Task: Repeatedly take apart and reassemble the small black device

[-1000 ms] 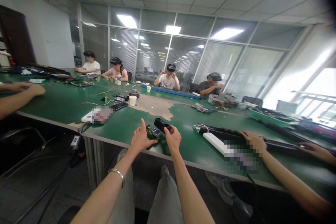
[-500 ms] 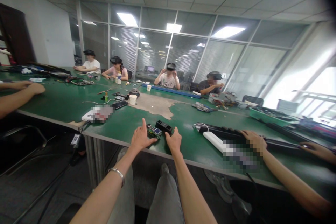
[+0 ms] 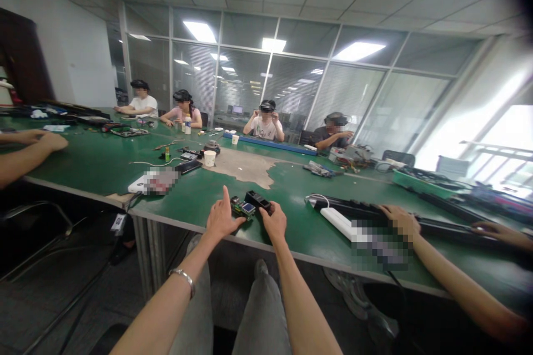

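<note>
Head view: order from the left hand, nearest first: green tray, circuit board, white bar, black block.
1. Circuit board, beside the left hand.
2. Black block, just right of the board.
3. White bar, further right.
4. Green tray, far right.

Green table point(image 3: 297, 188) with paper cup point(image 3: 209, 159)

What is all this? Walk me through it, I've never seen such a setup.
There is no machine here: a person works bare-handed. The camera sits on that person's head and looks forward and down, so the forearms come in from the bottom. The right hand holds one end of a black box. The left hand is spread beside a small circuit board; whether it touches is hard to tell. The green table also carries a paper cup and a white bar. The arms at either side belong to other people.
</note>
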Available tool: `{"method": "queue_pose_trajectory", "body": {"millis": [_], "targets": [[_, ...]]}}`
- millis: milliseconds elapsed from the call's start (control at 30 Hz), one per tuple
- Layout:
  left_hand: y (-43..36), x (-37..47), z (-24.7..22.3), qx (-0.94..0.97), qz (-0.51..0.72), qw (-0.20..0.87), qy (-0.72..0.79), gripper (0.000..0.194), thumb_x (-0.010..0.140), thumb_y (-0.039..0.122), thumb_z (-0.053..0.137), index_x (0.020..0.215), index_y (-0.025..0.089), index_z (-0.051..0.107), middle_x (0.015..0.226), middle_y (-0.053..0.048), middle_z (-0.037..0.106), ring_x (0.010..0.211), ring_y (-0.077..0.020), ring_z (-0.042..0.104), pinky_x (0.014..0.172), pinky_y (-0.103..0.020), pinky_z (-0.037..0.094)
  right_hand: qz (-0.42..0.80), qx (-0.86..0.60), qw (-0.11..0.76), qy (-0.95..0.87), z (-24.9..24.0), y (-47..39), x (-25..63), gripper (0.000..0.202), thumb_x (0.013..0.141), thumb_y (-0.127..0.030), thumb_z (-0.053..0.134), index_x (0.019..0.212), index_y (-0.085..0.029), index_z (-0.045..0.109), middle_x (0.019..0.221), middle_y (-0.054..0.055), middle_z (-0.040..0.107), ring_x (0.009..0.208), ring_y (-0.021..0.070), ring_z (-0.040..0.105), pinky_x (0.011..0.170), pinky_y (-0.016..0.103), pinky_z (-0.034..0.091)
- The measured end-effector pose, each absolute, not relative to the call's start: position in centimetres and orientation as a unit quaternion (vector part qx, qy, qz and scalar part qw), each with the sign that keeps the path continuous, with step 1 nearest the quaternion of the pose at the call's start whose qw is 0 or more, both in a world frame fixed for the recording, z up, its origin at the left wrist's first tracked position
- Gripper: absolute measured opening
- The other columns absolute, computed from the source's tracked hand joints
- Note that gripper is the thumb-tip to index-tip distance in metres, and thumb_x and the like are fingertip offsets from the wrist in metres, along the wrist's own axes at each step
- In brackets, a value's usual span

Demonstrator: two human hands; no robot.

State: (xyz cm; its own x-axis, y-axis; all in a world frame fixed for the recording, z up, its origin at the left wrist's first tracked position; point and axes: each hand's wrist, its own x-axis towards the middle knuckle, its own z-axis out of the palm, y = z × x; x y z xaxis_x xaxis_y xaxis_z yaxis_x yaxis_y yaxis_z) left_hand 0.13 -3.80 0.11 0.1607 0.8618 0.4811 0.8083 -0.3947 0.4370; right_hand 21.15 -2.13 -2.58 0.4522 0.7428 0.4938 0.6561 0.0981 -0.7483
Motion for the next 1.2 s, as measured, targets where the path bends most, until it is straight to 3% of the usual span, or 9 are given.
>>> {"method": "queue_pose_trajectory", "body": {"millis": [367, 933, 1200], "targets": [[-3.5, 0.1, -0.2, 0.744, 0.357, 0.059, 0.561, 0.121, 0.074, 0.05, 0.07, 0.148, 0.012, -0.018, 0.124, -0.016, 0.058, 0.113, -0.0305, 0.055, 0.096, -0.039, 0.036, 0.109, -0.602, 0.598, -0.518, -0.2, -3.1, 19.8, 0.053, 0.074, -0.052, 0.062, 0.112, -0.016, 0.062, 0.098, 0.009, 0.072, 0.086, 0.0214, 0.069, 0.079, 0.033, 0.052], [-3.4, 0.0, -0.3, 0.74, 0.356, 0.047, 0.569, 0.114, 0.077, 0.047, 0.066, 0.148, 0.011, -0.015, 0.117, -0.015, 0.061, 0.109, -0.031, 0.055, 0.092, -0.039, 0.037, 0.075, -0.625, 0.516, -0.581, 1.7, -5.2, 16.1, 0.042, 0.071, -0.042, 0.067, 0.107, -0.021, 0.065, 0.092, 0.006, 0.071, 0.086, 0.0215, 0.067, 0.081, 0.033, 0.05], [-3.3, 0.1, -0.4, 0.751, 0.338, 0.037, 0.566, 0.111, 0.076, 0.05, 0.064, 0.149, 0.01, -0.009, 0.134, -0.02, 0.048, 0.122, -0.0333, 0.045, 0.099, -0.041, 0.033, 0.015, -0.645, 0.448, -0.62, -0.5, -5.5, 16.5, 0.05, 0.074, -0.039, 0.064, 0.12, -0.019, 0.06, 0.102, 0.009, 0.07, 0.097, 0.0245, 0.064, 0.088, 0.036, 0.048]]}}
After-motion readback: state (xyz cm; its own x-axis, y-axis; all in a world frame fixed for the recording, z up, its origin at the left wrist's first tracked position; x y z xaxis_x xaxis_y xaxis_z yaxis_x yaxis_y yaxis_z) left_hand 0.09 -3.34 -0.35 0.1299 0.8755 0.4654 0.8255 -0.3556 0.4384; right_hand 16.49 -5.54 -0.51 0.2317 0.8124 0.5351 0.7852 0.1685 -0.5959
